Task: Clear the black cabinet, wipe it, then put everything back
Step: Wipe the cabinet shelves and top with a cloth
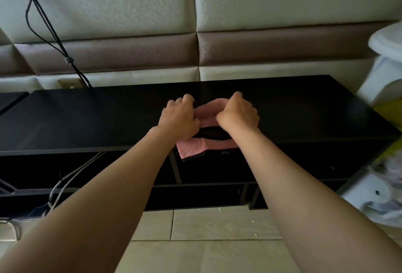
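Black cabinet (87,118), pink cloth (208,111), no legible writing

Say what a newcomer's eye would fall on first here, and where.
The pink cloth, gripped by the left hand and right hand, lies midway along the black cabinet top, one corner hanging over the front edge. Black cables run down the padded wall at upper left.

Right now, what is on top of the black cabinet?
A pink cloth, in the grip of left hand and right hand, one end overhanging the front. Anything beneath it is hidden.
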### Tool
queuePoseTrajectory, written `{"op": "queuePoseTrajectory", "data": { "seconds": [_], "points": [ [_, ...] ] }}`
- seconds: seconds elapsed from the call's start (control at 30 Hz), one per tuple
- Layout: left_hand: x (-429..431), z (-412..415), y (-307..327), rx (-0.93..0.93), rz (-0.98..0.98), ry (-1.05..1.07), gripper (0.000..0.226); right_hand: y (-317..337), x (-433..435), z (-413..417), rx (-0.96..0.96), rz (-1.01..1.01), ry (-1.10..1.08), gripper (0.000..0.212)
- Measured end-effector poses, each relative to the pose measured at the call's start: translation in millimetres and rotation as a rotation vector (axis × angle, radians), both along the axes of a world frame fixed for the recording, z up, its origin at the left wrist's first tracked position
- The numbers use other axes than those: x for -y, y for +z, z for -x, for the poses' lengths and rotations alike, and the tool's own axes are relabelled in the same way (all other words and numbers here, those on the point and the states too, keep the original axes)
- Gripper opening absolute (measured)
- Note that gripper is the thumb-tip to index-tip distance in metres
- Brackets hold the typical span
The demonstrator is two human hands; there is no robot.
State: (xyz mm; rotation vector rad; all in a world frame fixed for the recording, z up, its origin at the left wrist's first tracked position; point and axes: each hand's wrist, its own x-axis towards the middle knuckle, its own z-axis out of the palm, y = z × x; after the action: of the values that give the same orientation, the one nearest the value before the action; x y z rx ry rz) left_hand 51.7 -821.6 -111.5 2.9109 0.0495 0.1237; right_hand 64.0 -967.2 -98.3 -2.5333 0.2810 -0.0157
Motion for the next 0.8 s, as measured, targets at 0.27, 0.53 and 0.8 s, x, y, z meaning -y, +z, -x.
{"op": "queuePoseTrajectory", "data": {
  "seconds": [0.27,0.53,0.8],
  "points": [
    [4,39,22,-0.02,0.039,-0.1,0.022,4,26,22,0.047,-0.432,0.144,0.01],
    [6,81,18,-0.103,0.11,-0.238,0.02,-3,62,73,-0.129,-0.305,0.396,0.019],
    [10,91,-48,-0.16,-0.009,-0.284,0.013,-72,79,90,-0.268,-0.189,0.415,0.019]
  ]
}}
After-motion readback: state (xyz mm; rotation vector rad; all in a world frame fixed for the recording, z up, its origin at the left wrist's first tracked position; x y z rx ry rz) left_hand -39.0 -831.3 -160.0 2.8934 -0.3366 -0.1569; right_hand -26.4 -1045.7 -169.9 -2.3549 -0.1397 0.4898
